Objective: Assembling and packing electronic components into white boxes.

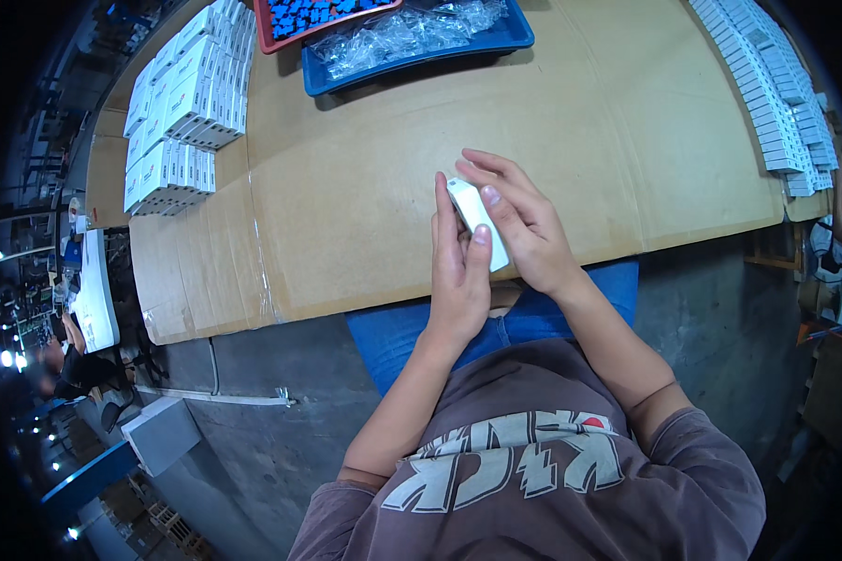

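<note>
Between my two hands, above the near part of the cardboard-covered table, is a slim white box (482, 227), held at a tilt. My left hand (460, 276) grips it from the left, thumb on its near face and fingers along its side. On the other side, my right hand (526, 224) has its thumb pressed on the box's upper edge. The right fingers curve over the far end, and part of their contact with the box is hidden.
Stacked white boxes (185, 103) stand at the left, with more rows of them (758, 89) at the far right. At the back are a blue tray (421, 67) of clear plastic pieces and a red tray (268, 35) of small blue parts. The cardboard tabletop (346, 206) ends near my lap.
</note>
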{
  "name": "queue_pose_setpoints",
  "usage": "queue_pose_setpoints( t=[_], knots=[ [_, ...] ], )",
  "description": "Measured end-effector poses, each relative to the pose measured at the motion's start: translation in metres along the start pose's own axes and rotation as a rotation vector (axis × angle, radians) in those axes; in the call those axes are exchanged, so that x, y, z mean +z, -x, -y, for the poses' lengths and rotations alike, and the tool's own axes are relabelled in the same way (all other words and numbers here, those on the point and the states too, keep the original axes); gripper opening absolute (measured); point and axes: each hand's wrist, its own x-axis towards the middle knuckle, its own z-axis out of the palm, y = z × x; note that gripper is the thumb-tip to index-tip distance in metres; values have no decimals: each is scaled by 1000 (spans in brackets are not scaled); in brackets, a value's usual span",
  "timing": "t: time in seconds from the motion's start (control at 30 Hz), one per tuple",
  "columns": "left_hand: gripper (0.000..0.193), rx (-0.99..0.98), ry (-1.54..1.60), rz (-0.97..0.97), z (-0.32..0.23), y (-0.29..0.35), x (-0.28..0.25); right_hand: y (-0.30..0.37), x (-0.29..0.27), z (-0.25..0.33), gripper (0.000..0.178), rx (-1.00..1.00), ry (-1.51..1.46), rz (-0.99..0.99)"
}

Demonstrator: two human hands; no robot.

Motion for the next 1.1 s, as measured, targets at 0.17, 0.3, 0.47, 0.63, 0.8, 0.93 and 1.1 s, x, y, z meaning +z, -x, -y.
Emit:
queue_pose_setpoints(
  t=[0.17, 0.3, 0.47, 0.63, 0.8, 0.93, 1.1],
  knots=[
    [73, 27, -123, -45, 4, 0, -2, 4, 0, 10, 31, 78, -199, 12],
    [72, -60, -143, -27, -7, -1, -2, 5, 0, 4, 31, -41, -92, -48],
    [73, -165, -33, -188, -22, 9, 12, 8, 2, 6, 37, -89, -92, 3],
    [72, -200, 101, -46, -20, 15, -2, 12, 4, 10, 39, -130, 5, 49],
    [60, -389, 403, -137, -29, 11, -3, 11, 4, 3, 43, -162, 29, 114],
    [57, -394, 416, -164, -35, 0, -2, 15, -1, 0, 57, -205, 13, 146],
    [63, -488, 362, -126, -45, 4, 8, 14, -5, -16, 77, -381, 240, 149]
  ],
)
